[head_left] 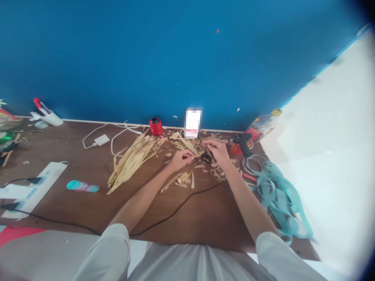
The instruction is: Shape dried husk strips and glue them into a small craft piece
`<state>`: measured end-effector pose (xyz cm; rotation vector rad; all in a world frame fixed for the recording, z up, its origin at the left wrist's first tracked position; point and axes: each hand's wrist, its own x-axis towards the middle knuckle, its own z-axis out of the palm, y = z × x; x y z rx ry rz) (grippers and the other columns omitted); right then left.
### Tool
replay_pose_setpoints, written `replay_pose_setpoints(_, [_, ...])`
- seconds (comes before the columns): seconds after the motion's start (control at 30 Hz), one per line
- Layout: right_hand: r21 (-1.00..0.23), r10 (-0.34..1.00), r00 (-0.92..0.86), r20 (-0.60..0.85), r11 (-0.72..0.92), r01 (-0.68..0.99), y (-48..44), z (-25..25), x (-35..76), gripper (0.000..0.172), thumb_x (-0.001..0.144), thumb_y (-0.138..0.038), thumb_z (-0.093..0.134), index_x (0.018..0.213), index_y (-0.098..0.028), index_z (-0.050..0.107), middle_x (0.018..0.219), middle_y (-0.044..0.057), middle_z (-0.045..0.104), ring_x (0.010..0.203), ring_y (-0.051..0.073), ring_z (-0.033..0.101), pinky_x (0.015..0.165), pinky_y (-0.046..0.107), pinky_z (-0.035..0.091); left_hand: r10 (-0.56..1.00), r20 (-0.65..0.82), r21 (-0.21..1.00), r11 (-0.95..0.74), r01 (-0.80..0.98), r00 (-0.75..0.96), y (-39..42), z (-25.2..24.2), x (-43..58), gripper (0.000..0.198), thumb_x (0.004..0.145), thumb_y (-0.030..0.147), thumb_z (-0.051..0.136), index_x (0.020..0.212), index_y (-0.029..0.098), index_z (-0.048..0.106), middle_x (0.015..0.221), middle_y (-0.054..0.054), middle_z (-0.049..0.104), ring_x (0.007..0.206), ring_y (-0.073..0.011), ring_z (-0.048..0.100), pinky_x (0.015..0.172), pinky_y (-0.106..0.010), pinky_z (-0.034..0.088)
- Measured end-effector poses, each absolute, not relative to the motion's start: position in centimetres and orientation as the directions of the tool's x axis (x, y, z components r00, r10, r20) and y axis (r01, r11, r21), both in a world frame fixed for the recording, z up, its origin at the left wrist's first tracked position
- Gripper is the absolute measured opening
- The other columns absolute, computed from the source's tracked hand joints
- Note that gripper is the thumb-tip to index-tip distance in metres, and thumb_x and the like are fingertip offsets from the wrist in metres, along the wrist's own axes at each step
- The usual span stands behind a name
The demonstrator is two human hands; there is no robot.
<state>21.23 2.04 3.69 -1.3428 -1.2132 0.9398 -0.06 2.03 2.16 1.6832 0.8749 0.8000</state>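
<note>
My left hand (181, 159) is closed, thumb and fingertips pinched at one end of a small yellowish strip (199, 154) among dry husk pieces. To its right, my right hand (217, 150) hovers over the scraps with bent fingers; whether it grips anything is too small to tell. Black scissors (206, 157) lie between the hands, partly covered by scraps. A large bundle of pale dry husks (131, 162) rests left of my left hand. Nearer to me than the hands is a small pile of torn husk (184, 179).
A black glue gun (243, 143) and tangled teal ribbon (279, 191) are at the right. A red roll (156, 127) stands near the blue wall. At the left are a white charger (102, 140), a teal tube (83, 186) and a power strip (43, 187). A black cord crosses the table.
</note>
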Motion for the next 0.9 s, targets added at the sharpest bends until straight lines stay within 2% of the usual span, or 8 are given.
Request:
replay_pose_setpoints(0.1, [-0.948,0.966,0.2,0.162,0.096,0.304,2.0,3.2,21.4,0.03,0.067,-0.04,0.07,0.09,-0.021,0.069,0.078,0.002,0.07,0.07,0.018,0.063,0.065,0.03,0.049,0.874,0.093,0.975,-0.176,0.134,0.477,2.3,1.9,0.0,0.029,0.078,0.04,0.062,0.086,0.012,0.064,0.058,0.0,0.059,0.05,-0.0088,0.049,0.051,-0.021,0.036])
replay_pose_setpoints(0.17, [-0.947,0.981,0.167,0.101,0.044,0.317,2.0,2.8,21.5,0.026,0.071,-0.043,0.066,0.081,-0.02,0.068,0.064,0.001,0.066,0.055,0.015,0.057,0.055,0.028,0.046,0.886,0.086,0.984,-0.147,0.1,0.456,2.4,1.6,0.0,0.029,0.077,0.04,0.063,0.085,0.012,0.064,0.059,0.0,0.059,0.052,-0.0089,0.05,0.052,-0.021,0.037])
replay_pose_setpoints(0.23, [-0.956,0.995,0.095,0.023,-0.006,0.294,2.0,2.7,21.5,0.024,0.076,-0.043,0.061,0.077,-0.02,0.067,0.061,0.0,0.065,0.05,0.014,0.055,0.051,0.027,0.043,0.898,0.08,0.992,-0.114,0.053,0.432,2.6,1.4,-0.1,0.03,0.077,0.039,0.064,0.086,0.011,0.063,0.06,0.0,0.059,0.053,-0.009,0.051,0.054,-0.021,0.038])
replay_pose_setpoints(0.3, [-0.966,1.0,0.012,0.019,0.015,0.259,1.9,2.7,21.4,0.023,0.075,-0.038,0.062,0.089,-0.021,0.068,0.076,0.002,0.07,0.061,0.015,0.061,0.057,0.027,0.047,0.911,0.071,0.997,-0.082,0.011,0.406,2.7,1.3,-0.1,0.03,0.077,0.039,0.064,0.087,0.011,0.063,0.059,0.0,0.058,0.055,-0.009,0.051,0.055,-0.022,0.039])
replay_pose_setpoints(0.4, [-0.965,0.988,-0.144,0.058,0.092,0.245,1.7,3.2,21.0,0.037,0.07,-0.034,0.069,0.105,-0.023,0.067,0.097,0.003,0.07,0.081,0.017,0.064,0.073,0.03,0.05,0.924,0.052,0.999,-0.048,-0.02,0.378,2.7,1.3,-0.1,0.03,0.076,0.039,0.065,0.087,0.012,0.063,0.057,0.002,0.056,0.054,-0.0084,0.05,0.055,-0.021,0.039])
replay_pose_setpoints(0.5, [-0.962,0.97,-0.238,0.04,0.101,0.252,1.3,3.8,20.4,0.037,0.071,-0.04,0.07,0.103,-0.021,0.069,0.09,0.004,0.071,0.082,0.019,0.064,0.075,0.032,0.05,0.923,0.054,0.998,-0.042,-0.038,0.38,2.7,1.4,-0.1,0.03,0.075,0.039,0.066,0.086,0.011,0.063,0.056,0.002,0.056,0.053,-0.0078,0.049,0.055,-0.021,0.038])
replay_pose_setpoints(0.9, [-0.948,0.959,-0.26,0.114,0.184,0.262,0.9,4.3,19.4,0.028,0.072,-0.042,0.071,0.087,-0.019,0.068,0.081,0.003,0.068,0.07,0.017,0.06,0.065,0.03,0.046,0.882,0.103,0.995,-0.095,-0.041,0.459,3.0,0.8,-0.3,0.028,0.079,0.037,0.063,0.088,0.011,0.063,0.059,0.001,0.058,0.053,-0.0076,0.05,0.054,-0.02,0.038])
